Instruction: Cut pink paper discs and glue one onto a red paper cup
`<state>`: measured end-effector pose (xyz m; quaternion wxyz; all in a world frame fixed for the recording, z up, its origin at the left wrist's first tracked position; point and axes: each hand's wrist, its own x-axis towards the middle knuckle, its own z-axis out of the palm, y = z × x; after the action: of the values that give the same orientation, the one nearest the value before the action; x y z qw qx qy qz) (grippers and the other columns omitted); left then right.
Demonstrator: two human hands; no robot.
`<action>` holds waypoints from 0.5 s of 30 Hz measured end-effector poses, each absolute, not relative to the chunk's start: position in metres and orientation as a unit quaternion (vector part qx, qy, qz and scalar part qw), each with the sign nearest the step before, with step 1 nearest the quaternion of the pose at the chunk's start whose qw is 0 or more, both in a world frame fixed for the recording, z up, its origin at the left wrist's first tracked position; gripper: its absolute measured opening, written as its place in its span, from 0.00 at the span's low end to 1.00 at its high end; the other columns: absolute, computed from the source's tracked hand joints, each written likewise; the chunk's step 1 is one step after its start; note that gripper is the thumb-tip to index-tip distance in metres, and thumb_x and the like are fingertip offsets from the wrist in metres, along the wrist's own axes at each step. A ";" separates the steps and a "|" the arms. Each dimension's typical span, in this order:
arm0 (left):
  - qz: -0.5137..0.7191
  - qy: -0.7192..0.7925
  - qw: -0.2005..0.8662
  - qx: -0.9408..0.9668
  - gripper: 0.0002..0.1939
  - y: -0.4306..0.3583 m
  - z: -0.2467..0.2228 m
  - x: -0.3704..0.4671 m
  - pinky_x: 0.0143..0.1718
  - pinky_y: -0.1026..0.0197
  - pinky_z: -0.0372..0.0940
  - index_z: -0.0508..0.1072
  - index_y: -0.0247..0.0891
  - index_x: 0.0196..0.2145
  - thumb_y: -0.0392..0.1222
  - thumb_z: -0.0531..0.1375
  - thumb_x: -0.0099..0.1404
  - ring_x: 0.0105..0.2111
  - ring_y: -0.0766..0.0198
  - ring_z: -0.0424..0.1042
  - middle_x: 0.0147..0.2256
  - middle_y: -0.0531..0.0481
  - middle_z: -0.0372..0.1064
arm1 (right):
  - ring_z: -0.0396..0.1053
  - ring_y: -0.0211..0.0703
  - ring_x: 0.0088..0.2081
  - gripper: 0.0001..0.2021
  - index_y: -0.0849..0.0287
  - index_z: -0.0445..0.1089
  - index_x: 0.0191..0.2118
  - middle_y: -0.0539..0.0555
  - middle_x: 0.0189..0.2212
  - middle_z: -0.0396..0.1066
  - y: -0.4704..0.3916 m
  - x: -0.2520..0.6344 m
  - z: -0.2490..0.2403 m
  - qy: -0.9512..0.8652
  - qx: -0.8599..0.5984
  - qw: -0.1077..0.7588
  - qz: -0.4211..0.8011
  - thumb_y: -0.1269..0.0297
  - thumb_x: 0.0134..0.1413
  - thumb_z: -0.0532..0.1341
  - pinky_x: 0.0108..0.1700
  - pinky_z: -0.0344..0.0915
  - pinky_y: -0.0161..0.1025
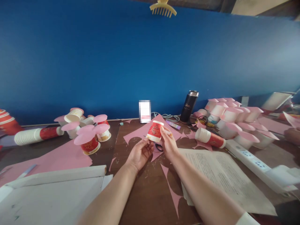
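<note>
A red and white paper cup (155, 131) with a gold pattern is held up in the middle, over the brown table. My right hand (167, 141) grips its right side. Curled below the cup, my left hand (141, 153) touches its lower edge with the fingertips. Pink paper (134, 133) with cut edges lies behind and under the hands. Dark scissor handles (159, 147) show partly between the hands, just below the cup. A purple glue stick (172, 125) rests behind my right hand.
Cups topped with pink discs (87, 140) stand at the left, and more cups (231, 115) are stacked at the right. Nested cups (211, 138), a black bottle (188, 107), a power strip (254, 162), printed sheets (220, 175) and a white box (53, 200) surround the work area.
</note>
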<state>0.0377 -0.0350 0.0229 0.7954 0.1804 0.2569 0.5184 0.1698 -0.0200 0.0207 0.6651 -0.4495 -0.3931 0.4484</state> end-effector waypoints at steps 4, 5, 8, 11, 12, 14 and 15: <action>0.519 0.269 0.784 0.207 0.04 -0.037 0.022 0.040 0.33 0.66 0.70 0.73 0.31 0.33 0.35 0.63 0.59 0.29 0.68 0.73 0.28 0.48 0.71 | 0.64 0.35 0.20 0.25 0.56 0.69 0.40 0.47 0.21 0.68 -0.019 0.170 0.022 -0.378 -0.412 0.675 0.481 0.42 0.42 0.64 0.19 0.56 0.31; 0.514 0.269 0.783 0.224 0.05 -0.038 0.022 0.042 0.34 0.66 0.70 0.73 0.31 0.34 0.35 0.63 0.59 0.30 0.68 0.73 0.30 0.47 0.72 | 0.63 0.35 0.19 0.24 0.56 0.69 0.40 0.47 0.21 0.68 -0.018 0.171 0.021 -0.374 -0.405 0.677 0.486 0.43 0.42 0.65 0.18 0.55 0.31; 0.495 0.262 0.783 0.271 0.09 -0.042 0.022 0.049 0.36 0.66 0.70 0.75 0.30 0.38 0.33 0.64 0.57 0.32 0.67 0.74 0.33 0.45 0.74 | 0.61 0.34 0.17 0.23 0.56 0.68 0.41 0.46 0.22 0.68 -0.016 0.172 0.017 -0.355 -0.415 0.679 0.491 0.44 0.42 0.65 0.16 0.53 0.30; 0.504 0.263 0.773 0.280 0.08 -0.044 0.022 0.055 0.36 0.68 0.69 0.75 0.29 0.37 0.31 0.64 0.57 0.31 0.68 0.73 0.32 0.46 0.74 | 0.66 0.36 0.19 0.26 0.54 0.67 0.44 0.46 0.24 0.71 -0.014 0.171 0.012 -0.333 -0.456 0.677 0.472 0.46 0.41 0.67 0.18 0.58 0.31; 0.510 0.266 0.770 0.275 0.08 -0.043 0.021 0.055 0.36 0.68 0.69 0.75 0.29 0.37 0.30 0.63 0.57 0.30 0.69 0.73 0.31 0.46 0.74 | 0.68 0.37 0.21 0.26 0.54 0.67 0.45 0.47 0.25 0.72 -0.014 0.171 0.011 -0.330 -0.464 0.677 0.467 0.46 0.41 0.67 0.19 0.61 0.31; 0.525 0.269 0.769 0.249 0.06 -0.040 0.020 0.053 0.36 0.68 0.70 0.75 0.29 0.35 0.30 0.63 0.58 0.30 0.68 0.73 0.31 0.45 0.74 | 0.72 0.41 0.26 0.27 0.53 0.66 0.47 0.49 0.30 0.74 -0.012 0.171 0.010 -0.324 -0.462 0.680 0.467 0.46 0.42 0.66 0.23 0.65 0.33; 0.534 0.267 0.769 0.229 0.05 -0.038 0.019 0.051 0.37 0.67 0.70 0.75 0.30 0.35 0.30 0.63 0.58 0.31 0.68 0.74 0.31 0.45 0.74 | 0.74 0.42 0.29 0.27 0.53 0.65 0.48 0.50 0.32 0.75 -0.011 0.171 0.010 -0.318 -0.454 0.688 0.469 0.46 0.43 0.66 0.25 0.67 0.34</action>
<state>0.0512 -0.0382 0.0193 0.7688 0.2285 0.2667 0.5344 0.1713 -0.0111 0.0097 0.6876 -0.4542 -0.3177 0.4690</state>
